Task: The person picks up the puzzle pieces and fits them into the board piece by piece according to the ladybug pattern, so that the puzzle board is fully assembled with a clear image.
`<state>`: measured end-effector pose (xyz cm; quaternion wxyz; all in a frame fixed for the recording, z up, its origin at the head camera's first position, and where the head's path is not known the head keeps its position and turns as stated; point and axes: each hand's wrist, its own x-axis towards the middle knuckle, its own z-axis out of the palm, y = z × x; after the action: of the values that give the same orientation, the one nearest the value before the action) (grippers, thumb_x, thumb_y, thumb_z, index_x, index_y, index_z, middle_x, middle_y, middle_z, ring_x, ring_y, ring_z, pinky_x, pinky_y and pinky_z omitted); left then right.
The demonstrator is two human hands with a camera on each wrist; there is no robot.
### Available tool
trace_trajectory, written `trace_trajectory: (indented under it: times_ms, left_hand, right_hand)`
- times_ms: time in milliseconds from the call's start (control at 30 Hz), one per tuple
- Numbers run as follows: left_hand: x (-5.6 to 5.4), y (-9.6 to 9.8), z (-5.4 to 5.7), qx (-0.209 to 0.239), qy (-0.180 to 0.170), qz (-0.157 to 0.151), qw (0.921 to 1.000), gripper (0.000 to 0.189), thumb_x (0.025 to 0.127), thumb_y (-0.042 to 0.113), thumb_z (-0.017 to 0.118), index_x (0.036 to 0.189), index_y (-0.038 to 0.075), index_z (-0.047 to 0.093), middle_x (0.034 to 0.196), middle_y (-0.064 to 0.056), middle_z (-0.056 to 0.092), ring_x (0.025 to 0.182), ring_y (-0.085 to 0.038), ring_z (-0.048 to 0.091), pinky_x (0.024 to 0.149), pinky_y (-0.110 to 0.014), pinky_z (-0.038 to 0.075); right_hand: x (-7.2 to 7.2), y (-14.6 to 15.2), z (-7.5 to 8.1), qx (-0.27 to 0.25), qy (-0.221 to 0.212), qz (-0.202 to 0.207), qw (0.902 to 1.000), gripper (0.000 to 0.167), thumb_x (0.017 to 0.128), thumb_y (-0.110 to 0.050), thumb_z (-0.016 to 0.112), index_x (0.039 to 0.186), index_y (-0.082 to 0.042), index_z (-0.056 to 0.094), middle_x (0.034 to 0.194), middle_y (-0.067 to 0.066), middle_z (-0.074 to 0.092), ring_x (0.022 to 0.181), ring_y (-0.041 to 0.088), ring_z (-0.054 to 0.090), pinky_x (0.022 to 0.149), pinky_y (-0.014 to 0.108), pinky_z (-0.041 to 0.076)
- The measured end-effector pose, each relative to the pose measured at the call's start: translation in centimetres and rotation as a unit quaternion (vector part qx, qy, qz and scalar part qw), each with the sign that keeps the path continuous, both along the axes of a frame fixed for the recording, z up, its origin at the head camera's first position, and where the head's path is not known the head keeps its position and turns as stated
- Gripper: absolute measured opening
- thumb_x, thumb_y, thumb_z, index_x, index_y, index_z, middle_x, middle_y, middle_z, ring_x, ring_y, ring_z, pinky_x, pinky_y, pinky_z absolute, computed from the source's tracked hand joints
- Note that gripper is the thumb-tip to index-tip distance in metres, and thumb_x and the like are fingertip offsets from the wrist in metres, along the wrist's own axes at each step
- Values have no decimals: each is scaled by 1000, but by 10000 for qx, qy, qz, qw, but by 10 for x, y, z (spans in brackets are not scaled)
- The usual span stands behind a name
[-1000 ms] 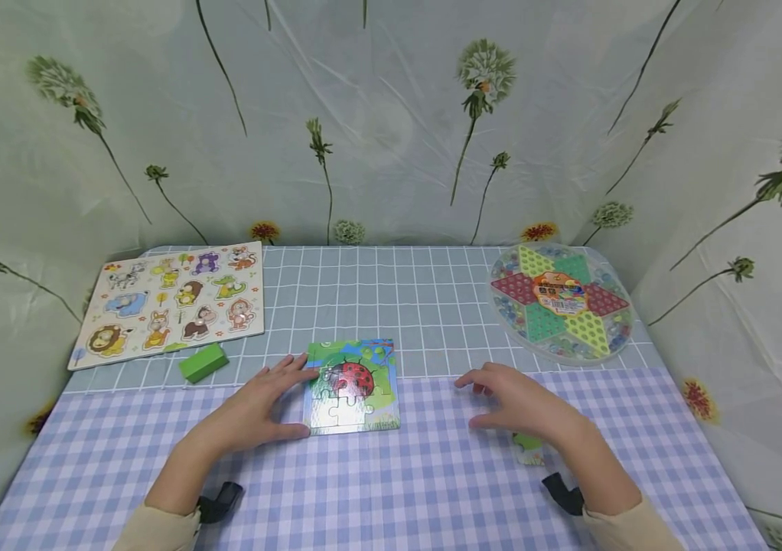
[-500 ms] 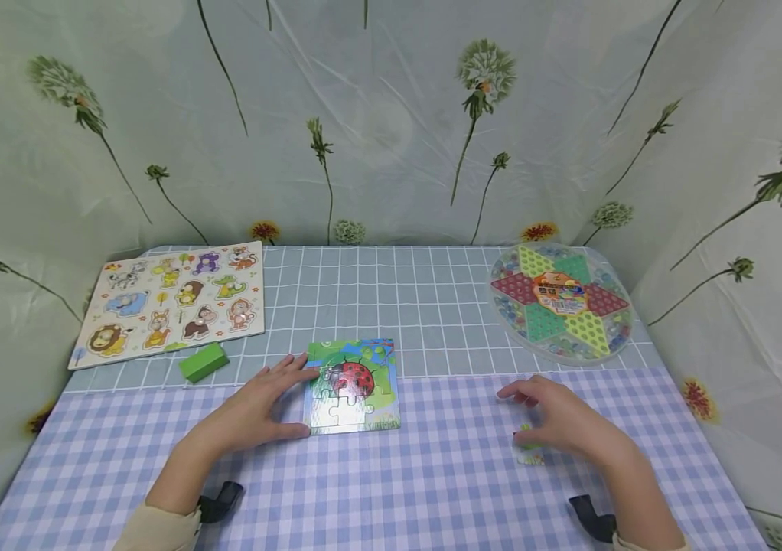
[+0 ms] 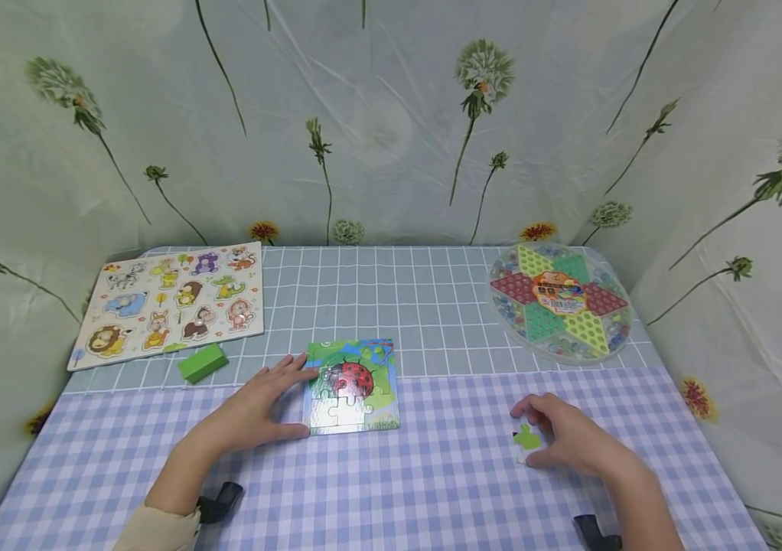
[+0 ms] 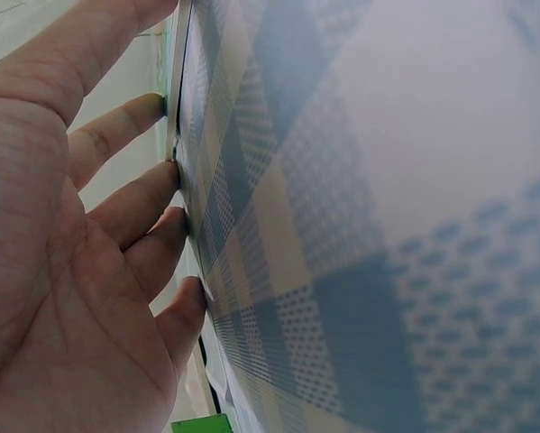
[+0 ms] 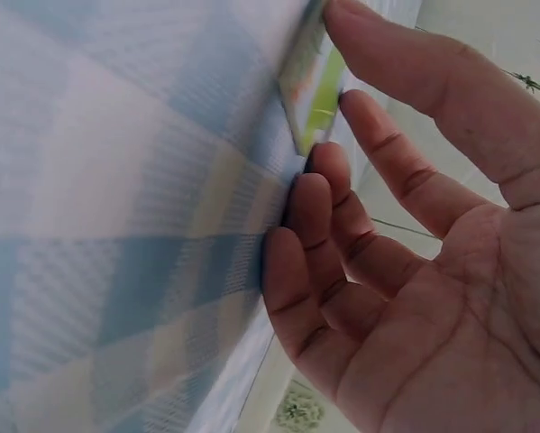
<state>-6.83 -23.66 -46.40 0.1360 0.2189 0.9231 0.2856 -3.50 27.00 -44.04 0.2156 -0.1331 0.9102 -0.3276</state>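
A square ladybug jigsaw puzzle (image 3: 380, 386) lies on the checked cloth. My left hand (image 3: 253, 409) rests beside its left edge, fingers spread and relaxed, with the thumb and index fingertip touching the border. In the left wrist view those fingertips (image 4: 175, 171) meet the surface. To the right lies a loose green puzzle piece (image 3: 527, 438). My right hand (image 3: 573, 440) is curled round this piece, thumb at its near edge and fingers at its far side. Seen from the right wrist, the piece (image 5: 324, 99) sits low between thumb and fingertips; part of it is out of frame.
An animal peg board (image 3: 177, 302) lies at the back left, with a green block (image 3: 203, 363) in front of it. A round star-patterned marble board game (image 3: 559, 302) lies at the back right. Behind the table hangs a dandelion-print curtain (image 3: 391, 122).
My right hand has moved to the right and toward me, and its fingers have closed in round the loose puzzle piece. The left hand and the ladybug puzzle have stayed put.
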Motion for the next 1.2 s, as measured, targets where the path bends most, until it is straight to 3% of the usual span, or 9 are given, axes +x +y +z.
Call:
trace_trajectory:
  times_ms: [833,1200]
  left_hand:
    - [0,-1,-3,15,52,14,10000,87,83,45,92,158,21,55,176,-15,33,163,-47,27,128,-74,19]
    - [1,0,-1,65,116,2,9999,85,83,46,92,157,20,56,175,-16,35,162,-48,29,128,-75,20]
  right_hand:
    - [-2,0,-10,-428,330,-194,9983,30,84,-18,92,108,-16,74,104,-4,65,92,3,54,82,21,54]
    - [1,4,-11,-262,564,-113,9980,43,79,-22,96,117,-17,76,110,-4,66,95,2,55,86,22,54]
